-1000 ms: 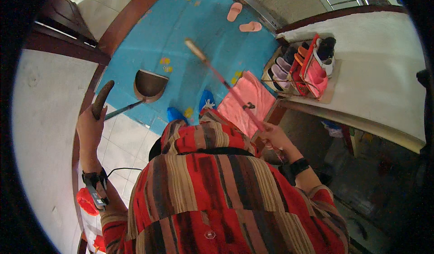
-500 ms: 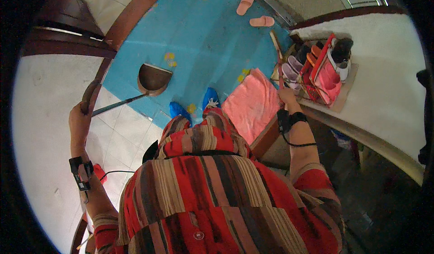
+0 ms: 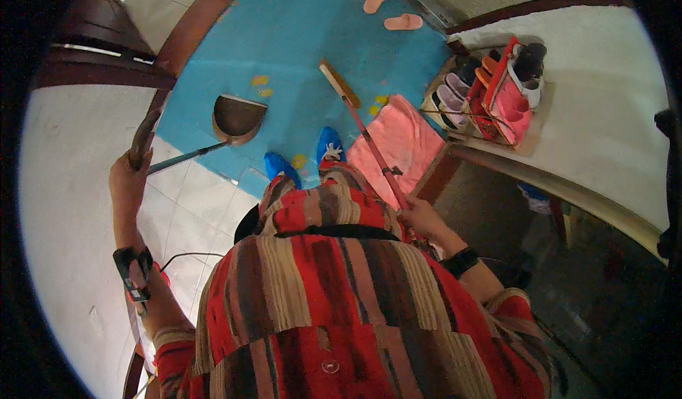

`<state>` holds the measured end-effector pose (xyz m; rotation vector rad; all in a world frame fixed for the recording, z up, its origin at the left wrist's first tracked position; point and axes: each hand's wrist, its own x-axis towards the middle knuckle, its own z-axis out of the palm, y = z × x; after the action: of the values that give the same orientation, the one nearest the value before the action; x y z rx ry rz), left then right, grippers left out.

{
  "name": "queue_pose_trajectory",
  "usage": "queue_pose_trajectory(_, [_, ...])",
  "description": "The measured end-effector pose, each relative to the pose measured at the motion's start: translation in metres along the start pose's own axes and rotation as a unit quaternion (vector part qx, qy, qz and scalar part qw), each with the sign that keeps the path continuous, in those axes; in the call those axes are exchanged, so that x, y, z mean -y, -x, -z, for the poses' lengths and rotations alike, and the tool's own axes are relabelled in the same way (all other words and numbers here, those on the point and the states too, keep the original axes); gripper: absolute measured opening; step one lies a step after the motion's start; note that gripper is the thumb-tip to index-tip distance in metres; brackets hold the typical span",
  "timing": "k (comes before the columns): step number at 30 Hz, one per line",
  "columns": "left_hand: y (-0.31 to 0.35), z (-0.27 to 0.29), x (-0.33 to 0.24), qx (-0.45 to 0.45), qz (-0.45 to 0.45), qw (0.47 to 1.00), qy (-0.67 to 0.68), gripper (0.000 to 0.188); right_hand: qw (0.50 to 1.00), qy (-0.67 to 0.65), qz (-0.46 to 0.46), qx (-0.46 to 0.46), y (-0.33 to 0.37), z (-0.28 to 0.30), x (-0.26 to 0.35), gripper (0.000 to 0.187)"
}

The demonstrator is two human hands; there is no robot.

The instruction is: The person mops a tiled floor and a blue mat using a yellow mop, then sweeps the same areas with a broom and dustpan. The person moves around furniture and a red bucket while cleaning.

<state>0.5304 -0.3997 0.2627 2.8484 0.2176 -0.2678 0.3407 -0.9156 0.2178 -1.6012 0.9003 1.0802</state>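
Observation:
My left hand (image 3: 128,179) is raised at the left and grips the long dark handle of a brown dustpan (image 3: 238,118), whose pan rests on the blue floor (image 3: 298,36). My right hand (image 3: 420,218) holds the red stick of a broom (image 3: 362,125); its brush head (image 3: 337,81) lies on the blue floor ahead of my blue shoes (image 3: 328,144). Small yellow scraps (image 3: 261,81) lie on the floor near the dustpan and near the broom head.
A pink mat (image 3: 401,143) lies right of my feet. A shoe rack (image 3: 490,90) with several shoes stands by the white wall at the right. Two pink slippers (image 3: 391,8) lie at the far end. A dark wooden door frame (image 3: 92,65) is at the left.
The broom, which was swung over toward the shoe rack half a second ago, has come back to the middle, brush head down on the blue floor. The dustpan stays in place.

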Motion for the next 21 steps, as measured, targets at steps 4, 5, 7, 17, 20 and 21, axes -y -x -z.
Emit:
queue_pose_trajectory(4, [0.003,0.004,0.003,0.014,0.022,0.999,-0.030,0.035,0.999,0.029,0.032,0.011,0.003,-0.025,0.014,0.048])
queue_pose_trajectory(5, [0.004,0.006,0.003,0.011,0.020,0.998,-0.061,0.035,0.998,0.048,0.045,0.000,0.003,-0.031,0.017,0.047])
queue_pose_trajectory(7, [0.006,0.010,0.001,0.015,0.017,0.999,-0.037,0.035,0.994,0.084,0.068,0.002,0.004,-0.044,0.022,0.046])
queue_pose_trajectory(17, [0.003,0.016,0.004,-0.031,-0.035,0.998,-0.048,0.032,0.987,0.049,0.119,0.092,0.019,-0.102,0.068,0.042])
queue_pose_trajectory(20, [0.003,0.015,0.006,-0.031,-0.037,0.998,-0.050,0.030,0.987,0.116,0.061,0.089,0.021,-0.104,0.077,0.042])
queue_pose_trajectory(21, [0.004,0.015,0.006,-0.038,-0.041,0.998,-0.043,0.028,0.987,0.112,0.089,0.079,0.020,-0.102,0.077,0.042])
